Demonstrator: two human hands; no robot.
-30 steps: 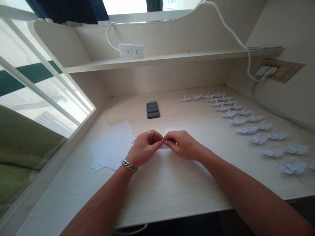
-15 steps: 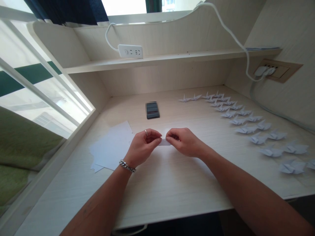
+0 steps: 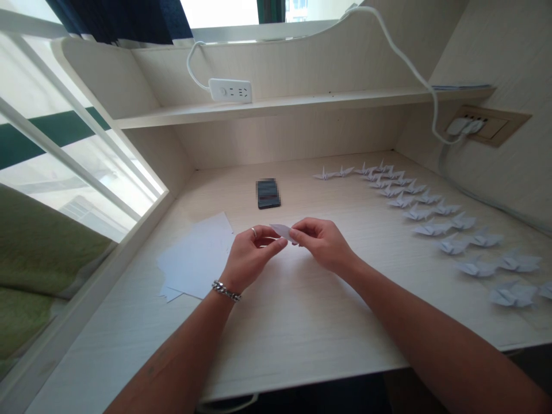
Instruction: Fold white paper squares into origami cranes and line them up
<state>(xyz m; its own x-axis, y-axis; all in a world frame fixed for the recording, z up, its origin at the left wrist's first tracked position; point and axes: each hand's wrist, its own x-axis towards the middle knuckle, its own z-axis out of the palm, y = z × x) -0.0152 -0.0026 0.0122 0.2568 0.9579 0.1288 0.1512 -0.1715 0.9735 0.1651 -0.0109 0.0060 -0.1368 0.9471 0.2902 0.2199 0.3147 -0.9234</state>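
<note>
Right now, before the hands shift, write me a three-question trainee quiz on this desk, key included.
1. True or false: the right hand pinches a small piece of paper.
2. Fill the gap: most of the paper birds stand toward the ____ side of the desk.
3. Where do the loose sheets lie? A, among the birds; B, beside the left hand; C, against the back panel.

Key: 1 true; 2 right; 3 B.

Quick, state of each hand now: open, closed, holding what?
Left hand: curled by the folded paper; whether its grip is closed on it can't be told.
Right hand: closed, pinching that paper.
</note>
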